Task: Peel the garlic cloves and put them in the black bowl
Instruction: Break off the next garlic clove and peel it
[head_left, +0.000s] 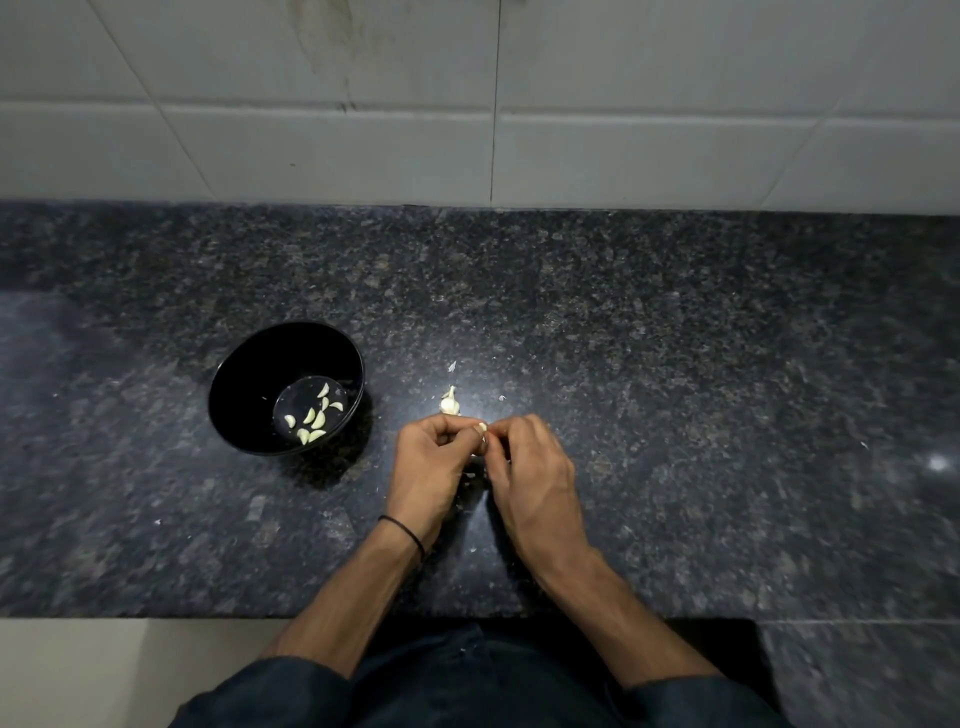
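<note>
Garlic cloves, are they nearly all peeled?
Several peeled cloves already lie in the black bowl. The left hand and right hand pinch one clove between them, apparently mid-peel. A small garlic piece lies on the counter just beyond the hands; no other unpeeled garlic shows.

The bowl (249, 374) is sitting on the countertop (675, 364) at centre-left of the frame, with peeled cloves (311, 418) lying in its bottom. To its right a garlic piece (450, 402) is resting on the countertop. Just below it, the left hand (431, 457) and right hand (530, 467) are meeting, both pinching a clove (482, 427). The wall (467, 104) is running behind the countertop.
</note>
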